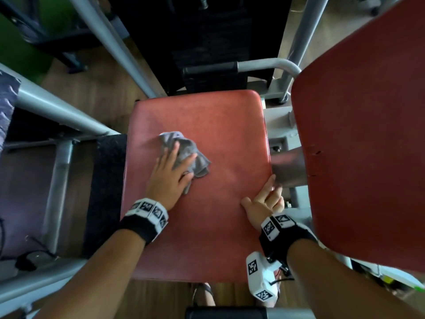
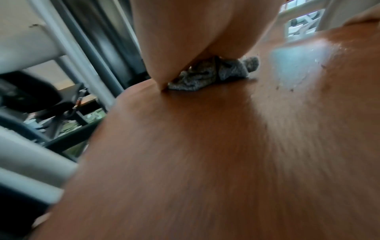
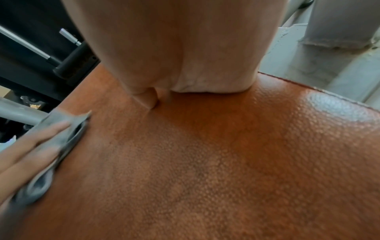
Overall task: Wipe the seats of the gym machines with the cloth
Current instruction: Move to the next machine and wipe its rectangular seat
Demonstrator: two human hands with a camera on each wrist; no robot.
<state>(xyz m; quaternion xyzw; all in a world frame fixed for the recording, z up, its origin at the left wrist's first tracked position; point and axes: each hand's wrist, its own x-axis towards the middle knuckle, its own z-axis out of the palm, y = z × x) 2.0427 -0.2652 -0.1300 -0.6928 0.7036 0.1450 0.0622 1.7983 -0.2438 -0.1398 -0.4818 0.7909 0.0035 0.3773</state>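
Observation:
A red padded seat [image 1: 218, 125] fills the middle of the head view. A crumpled grey cloth [image 1: 197, 157] lies on its left-centre part. My left hand [image 1: 172, 171] presses flat on the cloth with straight fingers. In the left wrist view the palm [image 2: 185, 32] sits on the cloth [image 2: 216, 76], over the seat [image 2: 205, 162]. My right hand [image 1: 264, 199] rests on the seat's right edge with the index finger straight and the other fingers loosely bent; it holds nothing. The right wrist view shows its palm [image 3: 174, 48] on the textured seat [image 3: 226, 162], with the cloth [image 3: 59, 136] at the left.
A red backrest [image 1: 368, 134] rises close on the right. Grey steel frame tubes [image 1: 57, 109] run along the left, beside a black rubber step [image 1: 108, 180]. Behind the seat are a black handle grip [image 1: 211, 67] and a dark weight stack [image 1: 207, 31].

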